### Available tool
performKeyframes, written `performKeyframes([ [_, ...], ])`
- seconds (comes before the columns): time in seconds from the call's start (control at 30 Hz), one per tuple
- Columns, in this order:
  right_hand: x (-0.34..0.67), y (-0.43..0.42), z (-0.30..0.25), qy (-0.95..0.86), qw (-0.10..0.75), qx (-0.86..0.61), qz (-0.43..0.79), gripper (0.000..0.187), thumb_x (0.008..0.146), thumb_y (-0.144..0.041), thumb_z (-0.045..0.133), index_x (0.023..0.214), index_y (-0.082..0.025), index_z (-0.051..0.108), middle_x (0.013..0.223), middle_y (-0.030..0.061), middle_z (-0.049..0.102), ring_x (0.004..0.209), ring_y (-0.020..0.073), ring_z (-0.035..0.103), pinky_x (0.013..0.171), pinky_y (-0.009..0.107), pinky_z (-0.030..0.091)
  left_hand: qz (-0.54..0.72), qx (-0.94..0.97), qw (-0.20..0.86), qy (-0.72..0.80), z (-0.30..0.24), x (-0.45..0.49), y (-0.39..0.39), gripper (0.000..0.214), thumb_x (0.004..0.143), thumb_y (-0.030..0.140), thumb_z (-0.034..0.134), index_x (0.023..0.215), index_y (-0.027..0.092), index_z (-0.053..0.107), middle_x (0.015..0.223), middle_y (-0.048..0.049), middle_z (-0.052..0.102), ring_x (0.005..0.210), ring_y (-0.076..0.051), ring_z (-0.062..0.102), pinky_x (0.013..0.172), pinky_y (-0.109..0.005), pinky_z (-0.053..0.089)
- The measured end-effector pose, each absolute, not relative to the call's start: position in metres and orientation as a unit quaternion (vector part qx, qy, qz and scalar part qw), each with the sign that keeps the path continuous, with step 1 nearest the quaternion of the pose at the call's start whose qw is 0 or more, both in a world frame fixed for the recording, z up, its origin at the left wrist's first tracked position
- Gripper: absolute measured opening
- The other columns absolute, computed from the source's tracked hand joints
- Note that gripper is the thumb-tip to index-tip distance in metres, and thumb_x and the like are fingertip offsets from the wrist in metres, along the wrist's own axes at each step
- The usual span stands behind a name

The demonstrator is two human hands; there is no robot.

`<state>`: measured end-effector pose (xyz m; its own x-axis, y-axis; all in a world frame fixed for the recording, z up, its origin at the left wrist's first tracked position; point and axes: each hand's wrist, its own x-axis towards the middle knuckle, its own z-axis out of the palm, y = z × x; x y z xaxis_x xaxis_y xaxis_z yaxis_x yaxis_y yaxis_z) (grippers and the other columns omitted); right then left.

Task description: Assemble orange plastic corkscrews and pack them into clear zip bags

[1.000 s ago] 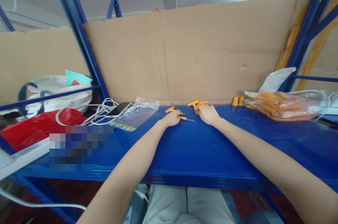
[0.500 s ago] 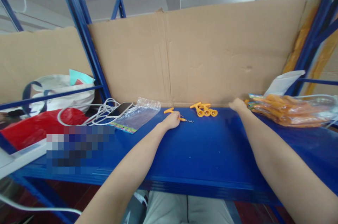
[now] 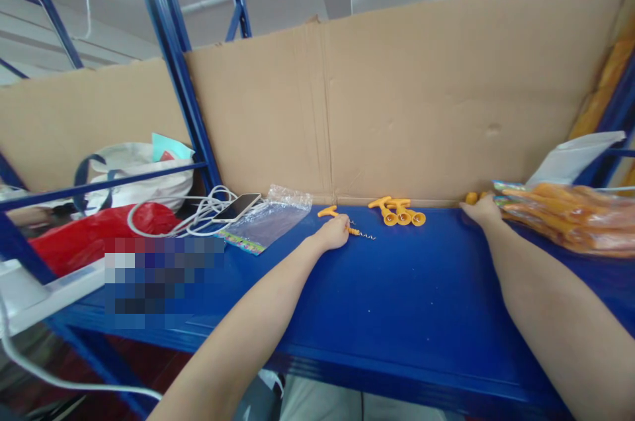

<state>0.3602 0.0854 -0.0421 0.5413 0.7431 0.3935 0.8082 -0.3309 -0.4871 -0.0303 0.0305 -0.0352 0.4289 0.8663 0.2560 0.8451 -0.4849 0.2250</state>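
On the blue shelf, my left hand (image 3: 333, 232) is closed around an orange corkscrew (image 3: 354, 232), its metal spiral sticking out to the right. An orange T-shaped handle (image 3: 327, 211) shows just beyond the knuckles; whether it belongs to the same piece is hidden. Farther right, my right hand (image 3: 480, 210) has its fingers closed about an orange plastic piece (image 3: 471, 198), mostly covered, beside a clear bag of orange parts (image 3: 570, 216). Between the hands, several orange corkscrews with bell-shaped bases (image 3: 403, 216) lie side by side near the cardboard.
A cardboard panel (image 3: 421, 96) closes off the back. To the left are a flat clear bag (image 3: 270, 217), a phone (image 3: 238, 208), white cables (image 3: 206, 212) and a red plastic bag (image 3: 149, 226). A blue post (image 3: 191, 96) rises behind them.
The view has swung slightly left. My right hand has shifted against the bag's left end, and an orange piece now shows at its fingers. My left hand keeps hold of the corkscrew.
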Motion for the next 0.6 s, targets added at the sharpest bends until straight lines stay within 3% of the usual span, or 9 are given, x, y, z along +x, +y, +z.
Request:
performKeyframes([
  [0.13, 0.352, 0.077, -0.036, -0.46, 0.327, -0.826, -0.005, 0.07, 0.076, -0.033, 0.062, 0.132, 0.0, 0.035, 0.122, 0.0276, 0.054, 0.115, 0.0347, 0.054, 0.089, 0.038, 0.045, 0.163, 0.842, 0.03, 0.513, -0.033, -0.029, 0.028, 0.02, 0.077, 0.003, 0.042, 0.083, 0.017, 0.053, 0.095, -0.0081, 0.063, 0.092, -0.021, 0.059, 0.081, -0.032, 0.047],
  [0.33, 0.346, 0.073, -0.036, -0.522, 0.289, -0.801, -0.047, 0.066, 0.078, -0.034, 0.062, 0.132, -0.005, 0.04, 0.127, 0.0238, 0.052, 0.118, 0.0318, 0.051, 0.091, 0.037, 0.043, 0.157, 0.84, 0.043, 0.518, -0.031, -0.027, 0.025, 0.021, 0.077, 0.003, 0.042, 0.087, 0.017, 0.054, 0.097, -0.0087, 0.064, 0.093, -0.021, 0.059, 0.082, -0.033, 0.047],
  [0.6, 0.347, 0.075, -0.036, -0.522, 0.232, -0.818, -0.07, 0.05, 0.081, -0.042, 0.059, 0.114, -0.005, 0.058, 0.111, 0.0219, 0.062, 0.106, 0.0317, 0.059, 0.082, 0.037, 0.048, 0.156, 0.794, -0.005, 0.588, -0.024, -0.025, 0.015, 0.034, 0.081, 0.014, 0.047, 0.113, 0.025, 0.053, 0.125, -0.008, 0.055, 0.124, -0.027, 0.044, 0.095, -0.048, 0.04],
])
